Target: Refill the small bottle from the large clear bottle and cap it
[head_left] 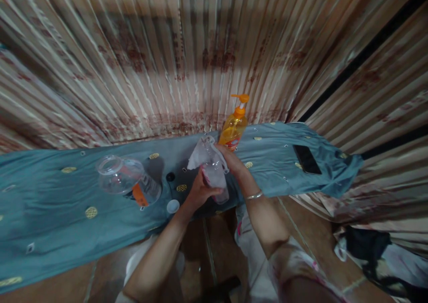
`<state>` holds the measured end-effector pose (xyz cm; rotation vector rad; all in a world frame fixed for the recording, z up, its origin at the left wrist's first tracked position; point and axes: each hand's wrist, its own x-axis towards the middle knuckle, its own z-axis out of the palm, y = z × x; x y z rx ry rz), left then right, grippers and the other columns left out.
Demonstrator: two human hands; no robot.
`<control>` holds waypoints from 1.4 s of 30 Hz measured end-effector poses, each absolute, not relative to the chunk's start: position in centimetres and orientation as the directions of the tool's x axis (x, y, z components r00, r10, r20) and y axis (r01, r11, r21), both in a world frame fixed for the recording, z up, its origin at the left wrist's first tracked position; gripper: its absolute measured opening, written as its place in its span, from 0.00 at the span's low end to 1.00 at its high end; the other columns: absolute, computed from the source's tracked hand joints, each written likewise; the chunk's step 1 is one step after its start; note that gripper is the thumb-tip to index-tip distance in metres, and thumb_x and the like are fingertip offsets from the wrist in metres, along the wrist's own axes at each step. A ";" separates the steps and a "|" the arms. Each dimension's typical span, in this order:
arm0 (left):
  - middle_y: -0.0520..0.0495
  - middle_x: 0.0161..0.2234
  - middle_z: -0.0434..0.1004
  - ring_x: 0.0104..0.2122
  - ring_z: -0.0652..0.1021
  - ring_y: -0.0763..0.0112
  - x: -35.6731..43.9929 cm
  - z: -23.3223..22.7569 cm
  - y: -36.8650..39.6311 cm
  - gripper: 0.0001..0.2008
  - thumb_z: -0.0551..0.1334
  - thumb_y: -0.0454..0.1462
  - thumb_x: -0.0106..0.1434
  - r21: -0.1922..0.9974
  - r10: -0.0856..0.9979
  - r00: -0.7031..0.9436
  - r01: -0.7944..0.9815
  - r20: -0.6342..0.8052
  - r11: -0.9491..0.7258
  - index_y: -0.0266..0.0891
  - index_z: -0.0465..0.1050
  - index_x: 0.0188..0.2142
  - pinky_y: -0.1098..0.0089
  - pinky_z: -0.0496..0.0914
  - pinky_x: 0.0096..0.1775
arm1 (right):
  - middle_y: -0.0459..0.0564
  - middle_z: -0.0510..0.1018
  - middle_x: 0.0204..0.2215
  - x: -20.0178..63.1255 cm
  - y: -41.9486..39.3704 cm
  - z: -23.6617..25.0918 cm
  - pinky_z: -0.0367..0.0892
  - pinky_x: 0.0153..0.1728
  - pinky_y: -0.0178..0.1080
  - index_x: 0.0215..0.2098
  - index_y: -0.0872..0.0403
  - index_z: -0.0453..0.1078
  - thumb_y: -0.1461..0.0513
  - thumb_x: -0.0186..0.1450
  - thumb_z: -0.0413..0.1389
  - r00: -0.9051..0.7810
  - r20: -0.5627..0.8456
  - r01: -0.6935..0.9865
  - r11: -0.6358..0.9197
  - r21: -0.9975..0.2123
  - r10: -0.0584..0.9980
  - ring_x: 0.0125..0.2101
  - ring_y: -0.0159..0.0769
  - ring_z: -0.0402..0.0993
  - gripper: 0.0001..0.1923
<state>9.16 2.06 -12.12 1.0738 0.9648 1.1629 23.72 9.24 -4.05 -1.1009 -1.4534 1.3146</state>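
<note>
Jar [115, 180] of clear plastic stands at the left of the blue cover [56, 205], apart from the hands — perhaps set aside to leave working room. Next come a black cap [170, 176] and a white cap [173, 206], close by, likely kept within reach. The left hand [198, 192] grasps the bottle [216, 178], thumb across its near side, probably to steady it over the front part of the cover. A white cloth [201, 152] drapes its far end; the right hand [226, 153] lies against that cloth, though how firmly it grips cannot be told. Behind stands the pump bottle [233, 129]; the phone [306, 159] lies well apart, farthest right. The bottle looks clear and pale, with pink along one side — tilted, its far end hidden.
</note>
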 end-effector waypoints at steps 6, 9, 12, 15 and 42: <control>0.44 0.50 0.84 0.51 0.83 0.52 9.0 -11.8 2.3 0.49 0.84 0.41 0.35 0.981 0.995 0.099 -0.190 -0.010 0.028 0.43 0.71 0.57 0.54 0.78 0.54 | 0.52 0.85 0.36 22.5 7.4 -4.4 0.80 0.45 0.45 0.40 0.52 0.81 0.36 0.73 0.51 -0.151 0.184 0.096 0.200 -0.975 0.971 0.41 0.45 0.82 0.32; 0.47 0.46 0.84 0.47 0.83 0.54 8.2 -11.7 3.0 0.47 0.83 0.42 0.36 0.991 0.999 0.014 -0.128 0.034 -0.031 0.43 0.70 0.56 0.56 0.78 0.51 | 0.59 0.85 0.50 21.4 5.0 -4.3 0.78 0.56 0.49 0.60 0.56 0.76 0.42 0.78 0.47 -0.109 0.344 0.282 0.361 -0.889 0.933 0.51 0.48 0.83 0.31; 0.49 0.40 0.83 0.41 0.83 0.55 7.4 -11.7 3.6 0.43 0.82 0.42 0.39 0.996 0.994 -0.063 -0.031 0.085 -0.087 0.44 0.70 0.55 0.57 0.78 0.47 | 0.67 0.71 0.70 20.1 3.1 -4.9 0.65 0.72 0.56 0.76 0.59 0.60 0.47 0.80 0.45 -0.106 0.475 0.545 0.450 -0.707 0.874 0.71 0.52 0.67 0.34; 0.46 0.38 0.83 0.42 0.83 0.53 7.0 -11.7 3.8 0.35 0.78 0.45 0.51 0.987 0.982 -0.109 0.070 0.152 -0.144 0.44 0.71 0.56 0.57 0.78 0.47 | 0.70 0.59 0.77 19.2 2.4 -5.9 0.53 0.77 0.64 0.79 0.61 0.53 0.52 0.80 0.47 -0.115 0.547 0.705 0.456 -0.543 0.829 0.79 0.56 0.50 0.35; 0.34 0.58 0.75 0.58 0.75 0.42 7.3 -12.1 0.6 0.40 0.69 0.33 0.51 0.503 0.782 0.345 0.617 0.518 -0.605 0.39 0.66 0.64 0.41 0.65 0.67 | 0.40 0.71 0.21 29.0 2.8 0.9 0.56 0.25 0.35 0.29 0.53 0.77 0.50 0.69 0.59 -0.443 -0.046 0.486 0.197 -0.851 0.895 0.23 0.31 0.64 0.17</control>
